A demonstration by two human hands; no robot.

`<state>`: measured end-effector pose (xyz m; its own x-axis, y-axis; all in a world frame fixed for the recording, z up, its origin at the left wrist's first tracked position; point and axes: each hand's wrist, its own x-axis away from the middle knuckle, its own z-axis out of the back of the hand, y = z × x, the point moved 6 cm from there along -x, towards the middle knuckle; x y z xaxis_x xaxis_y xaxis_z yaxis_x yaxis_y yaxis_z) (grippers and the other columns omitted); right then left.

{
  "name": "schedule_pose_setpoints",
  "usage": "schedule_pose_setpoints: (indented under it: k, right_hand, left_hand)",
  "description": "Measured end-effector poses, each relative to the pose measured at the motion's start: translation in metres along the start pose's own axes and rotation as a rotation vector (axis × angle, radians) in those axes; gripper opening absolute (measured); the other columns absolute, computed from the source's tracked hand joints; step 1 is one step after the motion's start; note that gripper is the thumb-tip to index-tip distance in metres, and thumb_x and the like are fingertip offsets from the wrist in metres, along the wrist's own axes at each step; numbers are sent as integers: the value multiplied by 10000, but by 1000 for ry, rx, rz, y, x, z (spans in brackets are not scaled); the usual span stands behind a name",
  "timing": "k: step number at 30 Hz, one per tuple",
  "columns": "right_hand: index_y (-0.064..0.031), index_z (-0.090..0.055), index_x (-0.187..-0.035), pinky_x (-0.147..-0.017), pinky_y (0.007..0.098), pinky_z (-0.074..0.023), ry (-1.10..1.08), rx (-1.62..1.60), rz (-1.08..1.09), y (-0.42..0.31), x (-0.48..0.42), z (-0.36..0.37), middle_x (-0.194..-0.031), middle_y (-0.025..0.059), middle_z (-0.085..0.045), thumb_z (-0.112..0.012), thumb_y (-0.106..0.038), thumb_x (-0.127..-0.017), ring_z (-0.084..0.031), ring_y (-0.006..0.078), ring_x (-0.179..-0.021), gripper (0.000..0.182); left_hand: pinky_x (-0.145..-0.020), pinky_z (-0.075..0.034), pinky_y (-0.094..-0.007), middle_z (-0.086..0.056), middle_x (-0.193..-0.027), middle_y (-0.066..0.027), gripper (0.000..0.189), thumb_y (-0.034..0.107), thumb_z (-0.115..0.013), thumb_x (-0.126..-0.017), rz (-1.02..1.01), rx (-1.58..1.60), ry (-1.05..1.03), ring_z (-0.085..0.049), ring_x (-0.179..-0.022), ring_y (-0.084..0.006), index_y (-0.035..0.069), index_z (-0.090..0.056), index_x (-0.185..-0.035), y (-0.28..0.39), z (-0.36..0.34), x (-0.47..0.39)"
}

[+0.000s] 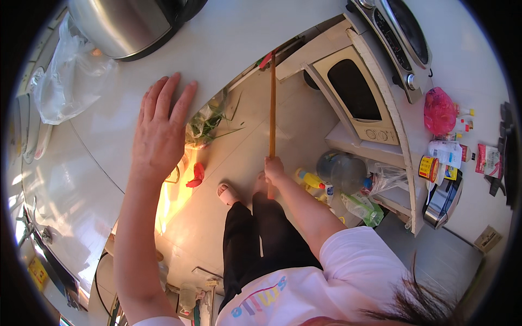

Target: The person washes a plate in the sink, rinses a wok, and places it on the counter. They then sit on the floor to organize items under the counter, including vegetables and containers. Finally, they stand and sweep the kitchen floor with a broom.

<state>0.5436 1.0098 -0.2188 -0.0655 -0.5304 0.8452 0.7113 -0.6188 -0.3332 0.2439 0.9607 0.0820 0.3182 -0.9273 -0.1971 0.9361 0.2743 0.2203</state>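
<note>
My left hand (159, 130) lies palm down on the edge of the white countertop (216, 36), fingers spread and holding nothing. Lower down, my right hand (274, 169) grips a long wooden handle (272, 106) near its close end. The handle slants away over the tiled floor (248, 134). At its far end a red part (267, 60) shows at the counter's edge; what lies beyond is hidden under the counter. Below my left hand, green leafy vegetables (204, 128) in clear plastic sit on the floor beside a red object (196, 175).
A steel kettle (122, 24) and a plastic bag (65, 77) stand on the counter. To the right, a shelf unit holds a cream microwave (359, 98), with an electric cooking appliance (395, 40) on top. A large water bottle (342, 171) and a yellow bottle (310, 178) are near my right arm.
</note>
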Motion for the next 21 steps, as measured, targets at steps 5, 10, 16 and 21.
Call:
schedule_pose_setpoints:
  k: [5,10,16,21]
  right_hand:
    - [-61,-421,-878,-330,273,-294,-124,-217,-29,3,50,42,-553,18,-387,-451,-284,-896,-350,125,-364,225]
    - [-88,-414,-872,-342,277,-309,-343,-607,-216,-42,6,17,-555,17,-381,-440,-333,-898,-364,118,-401,248]
    - [-81,-398,-900,-330,285,-327,-16,65,60,10,21,70,-548,28,-395,-461,-319,-894,-365,125,-372,247]
    - [-49,-439,-907,-336,310,-344,13,124,189,34,66,116,-578,46,-454,-462,-337,-887,-414,159,-370,290]
  left_hand:
    - [-1019,-281,-408,-385,-1267,-110,549,-41,-485,-690,5,-32,2,-350,-1185,-297,115,-443,-1215,-3,1,3]
    - [-1012,-296,-406,-351,-1295,-98,643,-43,-583,-652,-29,-27,1,-326,-1200,-300,119,-406,-1248,2,-1,-1]
    - [-1018,-283,-407,-364,-1287,-106,609,-40,-546,-667,-33,-29,6,-332,-1196,-299,114,-413,-1241,-1,-1,1]
    - [-1024,-266,-411,-391,-1267,-123,547,-49,-464,-692,-19,-17,40,-341,-1193,-297,96,-437,-1219,-2,2,4]
